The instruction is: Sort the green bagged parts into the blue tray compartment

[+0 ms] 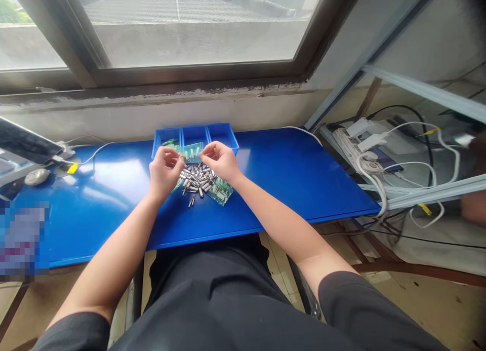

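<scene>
A small clear green-tinted bag (192,152) with a few small pieces in it is stretched between my two hands, above the table. My left hand (166,169) pinches its left edge, and my right hand (220,161) pinches its right edge. Below them lies a loose pile of small metal parts (199,180), with thin pins and thicker cylinders. Another greenish bag (220,191) with parts inside rests at the pile's right side, partly under my right hand. Behind my hands stands a blue tray (223,138) with three compartments; greenish bags lie in its left one.
The blue table (281,176) runs along the wall under a window. At the left are a tablet (28,138) and a white cable. A metal frame and a power strip (355,151) with plugs and cables stand at the right.
</scene>
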Available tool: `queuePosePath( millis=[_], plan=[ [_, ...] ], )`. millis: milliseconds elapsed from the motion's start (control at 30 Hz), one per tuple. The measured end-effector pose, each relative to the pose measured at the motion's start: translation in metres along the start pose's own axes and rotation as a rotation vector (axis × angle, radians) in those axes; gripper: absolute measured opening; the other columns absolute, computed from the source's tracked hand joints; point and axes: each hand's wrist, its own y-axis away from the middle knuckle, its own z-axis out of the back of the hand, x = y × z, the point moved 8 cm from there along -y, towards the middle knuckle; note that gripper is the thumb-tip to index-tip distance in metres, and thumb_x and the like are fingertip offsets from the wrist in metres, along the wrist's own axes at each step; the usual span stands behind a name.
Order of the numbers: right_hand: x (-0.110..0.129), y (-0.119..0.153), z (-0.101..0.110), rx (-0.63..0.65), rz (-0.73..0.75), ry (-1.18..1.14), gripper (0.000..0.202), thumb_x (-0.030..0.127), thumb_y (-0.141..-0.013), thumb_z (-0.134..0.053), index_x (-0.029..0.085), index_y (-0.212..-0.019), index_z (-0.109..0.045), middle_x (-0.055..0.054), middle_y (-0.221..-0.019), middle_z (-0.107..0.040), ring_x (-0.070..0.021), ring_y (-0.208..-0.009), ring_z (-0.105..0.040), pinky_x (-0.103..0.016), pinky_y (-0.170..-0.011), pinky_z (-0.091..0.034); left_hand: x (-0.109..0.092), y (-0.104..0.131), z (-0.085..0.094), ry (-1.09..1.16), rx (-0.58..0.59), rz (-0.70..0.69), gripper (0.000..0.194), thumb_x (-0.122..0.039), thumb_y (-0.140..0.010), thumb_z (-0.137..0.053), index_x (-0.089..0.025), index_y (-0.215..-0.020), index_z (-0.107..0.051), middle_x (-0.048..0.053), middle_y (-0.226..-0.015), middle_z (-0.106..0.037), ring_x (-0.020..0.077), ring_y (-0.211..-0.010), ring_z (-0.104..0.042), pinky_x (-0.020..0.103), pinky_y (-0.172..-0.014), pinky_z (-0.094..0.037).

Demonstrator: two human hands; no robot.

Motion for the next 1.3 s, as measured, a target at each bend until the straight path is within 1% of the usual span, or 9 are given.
queuePosePath(
  millis=[133, 200, 333, 467, 667, 1000, 1300],
  plan=[
    [-0.0060, -0.0012, -0.0007, -0.012, -0.035, -0.072, 0.034, 0.042, -0.075, -0.077, 0.023, -0.096, -0.058, 0.001, -0.080, -0.068, -0.0139, -0.072, -0.065, -0.030, -0.069, -0.053, -0.0002, -0.0001, -0.0021, 0.064, 0.019, 0.028, 0.030, -0.028, -0.083, -0.068, -0.022, -0.111, -0.058, -0.001, -0.082, -0.072, 0.0110, -0.059, -0.069, 0.024, -0.060, -0.055],
    [-0.0084, -0.0022, -0.0010, -0.011, -0.045, -0.096, 0.037, 0.044, -0.076, -0.077, 0.023, -0.100, -0.058, 0.001, -0.080, -0.069, -0.0143, -0.072, -0.065, -0.031, -0.070, -0.054, -0.0012, -0.0001, -0.0026, 0.045, 0.028, 0.019, 0.032, -0.029, -0.084, -0.068, -0.021, -0.114, -0.062, 0.000, -0.084, -0.073, 0.0112, -0.060, -0.069, 0.025, -0.061, -0.055],
    [-0.0104, -0.0031, -0.0009, 0.001, -0.047, -0.072, 0.034, 0.047, -0.078, -0.075, 0.021, -0.097, -0.064, -0.002, -0.085, -0.072, -0.0163, -0.078, -0.068, -0.033, -0.074, -0.055, -0.0031, 0.0002, -0.0026, -0.016, 0.033, -0.012, 0.021, -0.032, -0.085, -0.067, -0.019, -0.102, -0.070, 0.002, -0.086, -0.074, 0.0118, -0.062, -0.070, 0.025, -0.062, -0.056],
    [-0.0089, -0.0020, 0.0003, -0.009, -0.031, -0.027, 0.027, 0.044, -0.080, -0.074, 0.020, -0.090, -0.069, -0.004, -0.089, -0.074, -0.0171, -0.083, -0.068, -0.033, -0.077, -0.055, -0.0030, -0.0002, -0.0015, -0.052, 0.027, -0.018, 0.015, -0.032, -0.086, -0.065, -0.019, -0.093, -0.071, 0.001, -0.082, -0.073, 0.0115, -0.062, -0.069, 0.024, -0.061, -0.054],
    [-0.0048, 0.0001, -0.0001, -0.007, -0.020, 0.022, 0.025, 0.044, -0.081, -0.074, 0.021, -0.088, -0.071, -0.004, -0.087, -0.074, -0.0169, -0.082, -0.067, -0.033, -0.076, -0.055, -0.0021, -0.0011, 0.0001, -0.101, 0.012, -0.016, 0.014, -0.031, -0.087, -0.064, -0.019, -0.093, -0.069, 0.000, -0.077, -0.072, 0.0120, -0.061, -0.067, 0.024, -0.060, -0.052],
    [-0.0046, -0.0005, 0.0005, -0.013, 0.004, 0.041, 0.022, 0.042, -0.082, -0.073, 0.021, -0.088, -0.074, -0.004, -0.087, -0.074, -0.0173, -0.082, -0.067, -0.033, -0.076, -0.055, -0.0002, -0.0008, -0.0010, -0.063, 0.029, -0.008, 0.012, -0.030, -0.086, -0.063, -0.019, -0.091, -0.067, 0.000, -0.078, -0.070, 0.0112, -0.060, -0.066, 0.023, -0.058, -0.051],
    [-0.0067, -0.0007, 0.0008, -0.010, 0.013, 0.053, 0.025, 0.044, -0.082, -0.072, 0.020, -0.091, -0.075, -0.005, -0.089, -0.075, -0.0178, -0.083, -0.068, -0.033, -0.076, -0.055, -0.0016, -0.0007, -0.0020, -0.069, 0.039, -0.010, 0.011, -0.029, -0.086, -0.063, -0.020, -0.091, -0.067, 0.000, -0.078, -0.070, 0.0112, -0.060, -0.065, 0.023, -0.059, -0.051]
  ],
)
